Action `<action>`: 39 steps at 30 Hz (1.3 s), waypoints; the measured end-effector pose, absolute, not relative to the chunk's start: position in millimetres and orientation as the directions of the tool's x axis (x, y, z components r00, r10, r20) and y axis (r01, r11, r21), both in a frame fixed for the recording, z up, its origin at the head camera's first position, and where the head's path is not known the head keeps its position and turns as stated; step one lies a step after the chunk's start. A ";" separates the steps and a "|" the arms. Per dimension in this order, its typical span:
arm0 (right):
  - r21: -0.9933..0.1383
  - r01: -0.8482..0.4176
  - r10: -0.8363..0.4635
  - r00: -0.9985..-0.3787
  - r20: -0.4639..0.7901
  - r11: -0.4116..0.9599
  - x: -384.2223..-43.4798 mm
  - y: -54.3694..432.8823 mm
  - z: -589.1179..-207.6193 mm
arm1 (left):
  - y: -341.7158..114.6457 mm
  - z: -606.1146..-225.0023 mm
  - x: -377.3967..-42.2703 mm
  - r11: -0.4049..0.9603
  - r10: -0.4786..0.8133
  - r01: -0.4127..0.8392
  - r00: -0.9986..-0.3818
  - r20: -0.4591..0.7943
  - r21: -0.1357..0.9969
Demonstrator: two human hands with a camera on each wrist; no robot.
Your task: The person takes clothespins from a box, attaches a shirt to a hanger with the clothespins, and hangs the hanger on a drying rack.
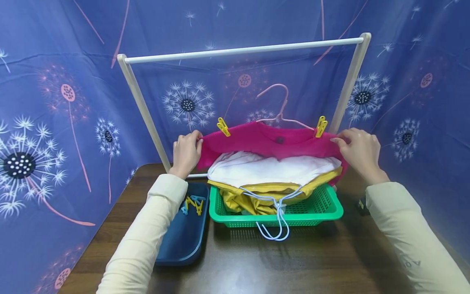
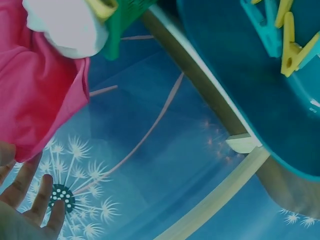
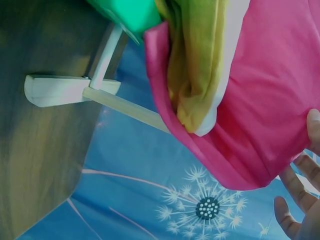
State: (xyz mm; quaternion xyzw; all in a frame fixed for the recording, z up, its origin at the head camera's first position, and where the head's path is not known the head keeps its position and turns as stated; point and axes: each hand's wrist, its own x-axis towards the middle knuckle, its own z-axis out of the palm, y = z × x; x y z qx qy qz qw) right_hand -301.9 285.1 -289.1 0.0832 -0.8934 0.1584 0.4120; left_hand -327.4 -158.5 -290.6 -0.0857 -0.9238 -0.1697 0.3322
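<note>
A pink garment (image 1: 242, 141) hangs on a pink hanger (image 1: 284, 100), with one yellow clothespin (image 1: 223, 127) clipped at its left and another yellow clothespin (image 1: 321, 126) at its right. My left hand (image 1: 186, 152) pinches the garment's left edge between thumb and fingers. At the opposite edge my right hand (image 1: 359, 151) pinches the cloth; in the right wrist view its other fingers (image 3: 296, 190) spread apart. In front lie a white garment (image 1: 271, 169) and a yellow garment (image 1: 319, 183), with light blue hangers (image 1: 282, 228) poking out over the green basket (image 1: 332, 214).
A drying rack with a white top bar (image 1: 242, 50) stands behind the basket. To the left sits a dark blue tray (image 1: 180, 249) holding several yellow and blue clothespins (image 1: 198, 204). A small black object (image 1: 362, 206) lies near my right sleeve. Dandelion-print cloth (image 1: 73, 163) surrounds the wooden table (image 1: 242, 269).
</note>
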 end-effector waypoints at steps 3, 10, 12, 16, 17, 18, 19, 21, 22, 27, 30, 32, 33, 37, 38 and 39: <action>-0.213 -0.275 -0.017 -0.648 0.762 0.938 -303.6 285.6 -284.4 | -157.5 -284.1 -329.2 0.932 0.041 0.264 -0.757 0.652 0.248; -0.219 -0.238 0.013 -0.649 0.761 0.946 -307.3 286.5 -270.5 | -154.3 -268.0 -333.7 0.934 0.025 0.256 -0.746 0.666 0.251; -0.220 -0.228 0.019 -0.651 0.759 0.948 -308.1 287.0 -266.1 | -153.0 -264.0 -334.2 0.932 0.021 0.255 -0.746 0.666 0.256; -0.225 -0.213 0.032 -0.654 0.756 0.951 -307.8 288.4 -258.6 | -150.4 -257.2 -334.7 0.931 0.020 0.255 -0.748 0.663 0.260; -0.225 -0.212 0.033 -0.654 0.756 0.951 -307.7 288.8 -256.9 | -149.8 -255.4 -334.6 0.932 0.021 0.255 -0.749 0.663 0.259; -0.231 -0.208 0.039 -0.657 0.753 0.950 -307.4 289.0 -255.2 | -149.2 -253.5 -334.4 0.932 0.020 0.254 -0.747 0.665 0.258; -0.233 -0.206 0.043 -0.655 0.755 0.950 -307.4 289.2 -253.5 | -148.6 -251.7 -334.2 0.932 0.017 0.253 -0.745 0.667 0.259; -0.233 -0.205 0.047 -0.647 0.761 0.951 -307.3 289.6 -249.6 | -147.6 -247.7 -333.8 0.932 0.012 0.251 -0.739 0.674 0.259; -0.236 -0.205 0.051 -0.643 0.764 0.950 -307.2 289.6 -247.5 | -147.0 -245.7 -333.8 0.932 0.010 0.252 -0.736 0.676 0.261; -0.252 -0.188 0.077 -0.639 0.765 0.949 -306.4 290.0 -237.0 | -143.9 -235.8 -335.8 0.931 -0.009 0.243 -0.731 0.682 0.272; -0.263 -0.172 0.092 -0.647 0.757 0.950 -305.5 290.4 -231.9 | -141.7 -230.2 -336.3 0.926 -0.016 0.242 -0.739 0.674 0.288; -0.268 -0.164 0.101 -0.647 0.756 0.949 -305.5 291.1 -229.3 | -140.5 -227.1 -337.0 0.925 -0.018 0.244 -0.739 0.673 0.293; -0.269 -0.161 0.105 -0.645 0.757 0.950 -305.7 291.6 -228.1 | -140.0 -225.8 -337.3 0.923 -0.019 0.246 -0.739 0.673 0.297; -0.287 -0.147 0.124 -0.655 0.745 0.946 -307.1 293.3 -223.0 | -137.7 -220.1 -340.0 0.922 -0.037 0.237 -0.733 0.679 0.306; -0.292 -0.145 0.127 -0.661 0.740 0.945 -307.6 293.8 -221.7 | -137.0 -218.5 -340.5 0.921 -0.042 0.235 -0.734 0.678 0.311; -0.295 -0.140 0.130 -0.667 0.734 0.945 -307.9 294.2 -220.5 | -136.3 -217.0 -340.9 0.920 -0.048 0.231 -0.737 0.675 0.317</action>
